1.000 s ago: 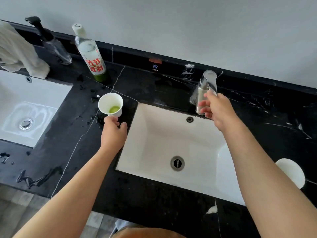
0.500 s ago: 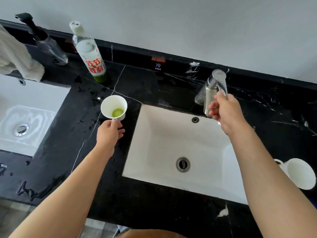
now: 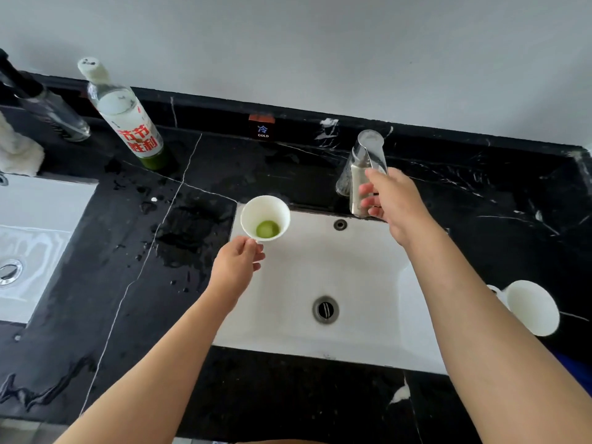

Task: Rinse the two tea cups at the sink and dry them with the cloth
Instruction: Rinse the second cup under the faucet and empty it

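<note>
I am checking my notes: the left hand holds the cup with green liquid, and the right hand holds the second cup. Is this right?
Not quite. In the head view, the right hand grips the faucet; the second cup sits alone on the counter. The left hand does hold the cup with green liquid.

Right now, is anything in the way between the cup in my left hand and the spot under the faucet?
Nothing visible. The cup in the left hand is over the sink's left edge, and the basin across to the faucet is bare. The right hand grips the faucet itself.
</note>
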